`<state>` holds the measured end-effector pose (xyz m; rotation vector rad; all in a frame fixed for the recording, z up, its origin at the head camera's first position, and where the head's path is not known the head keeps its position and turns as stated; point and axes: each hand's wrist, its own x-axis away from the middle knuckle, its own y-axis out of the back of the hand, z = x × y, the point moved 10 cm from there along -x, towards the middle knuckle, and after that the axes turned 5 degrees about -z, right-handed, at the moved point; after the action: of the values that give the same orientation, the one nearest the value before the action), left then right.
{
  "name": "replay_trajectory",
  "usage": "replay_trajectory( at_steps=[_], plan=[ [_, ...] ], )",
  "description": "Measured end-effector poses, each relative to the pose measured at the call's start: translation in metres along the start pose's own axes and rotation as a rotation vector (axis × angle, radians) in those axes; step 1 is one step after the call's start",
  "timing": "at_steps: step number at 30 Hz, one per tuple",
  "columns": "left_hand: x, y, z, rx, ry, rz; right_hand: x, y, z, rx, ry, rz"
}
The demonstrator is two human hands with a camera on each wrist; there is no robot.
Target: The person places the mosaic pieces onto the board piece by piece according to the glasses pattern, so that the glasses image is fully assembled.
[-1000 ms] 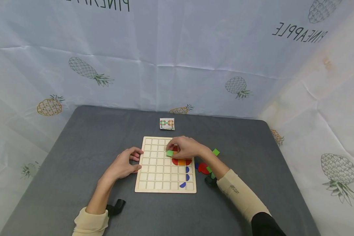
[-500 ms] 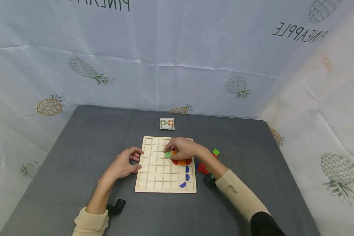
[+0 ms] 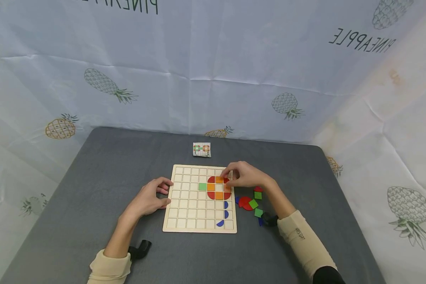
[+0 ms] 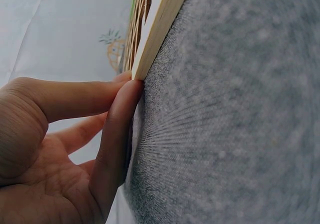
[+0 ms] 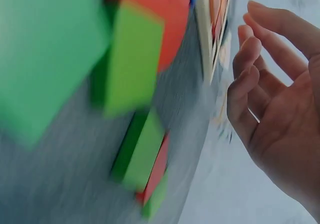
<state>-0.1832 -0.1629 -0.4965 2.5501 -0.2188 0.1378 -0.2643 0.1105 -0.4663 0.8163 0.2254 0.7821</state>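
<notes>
A wooden grid board (image 3: 182, 207) lies on the dark grey table with red, orange, blue and green pieces set in its cells. At its left edge rests my left hand (image 3: 150, 197), thumb and index fingertips against the rim. The left wrist view shows these fingertips (image 4: 131, 86) right at the board's side. My right hand (image 3: 246, 174) hovers over the board's upper right part, fingers loosely bent and partly hiding red and orange pieces. Nothing shows between its fingers in the right wrist view. One green square (image 3: 202, 186) sits left of the orange squares.
Loose green squares (image 3: 253, 204), red pieces (image 3: 246, 202) and blue pieces lie on the table right of the board, close below my right forearm. Behind the board lies a small pattern card (image 3: 201, 149). A pineapple-print cloth (image 3: 184, 98) hangs beyond the table.
The right hand has let go of the green square, which now lies flat in a cell, and has moved right. The left hand stays at the board's edge.
</notes>
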Motion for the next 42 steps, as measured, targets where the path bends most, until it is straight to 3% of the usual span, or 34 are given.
replay_trajectory(
  at_steps=[10,18,23,32,42],
  plan=[
    [0.0,-0.001,0.0,0.016,0.003,0.009,0.048,0.035,-0.057,-0.021,-0.129,-0.034],
    [0.0,0.0,0.0,0.013,-0.005,0.006,0.077,0.045,-0.09,-0.033,-0.211,-0.008],
    [0.0,0.0,-0.001,0.01,-0.004,0.004,0.084,0.045,-0.098,-0.042,-0.219,-0.008],
    [0.0,0.0,-0.001,-0.001,-0.007,0.0,0.085,0.051,-0.099,-0.025,-0.179,-0.109],
    [0.0,-0.001,-0.002,0.007,-0.01,0.006,0.084,0.054,-0.103,-0.022,-0.193,-0.146]
  ],
)
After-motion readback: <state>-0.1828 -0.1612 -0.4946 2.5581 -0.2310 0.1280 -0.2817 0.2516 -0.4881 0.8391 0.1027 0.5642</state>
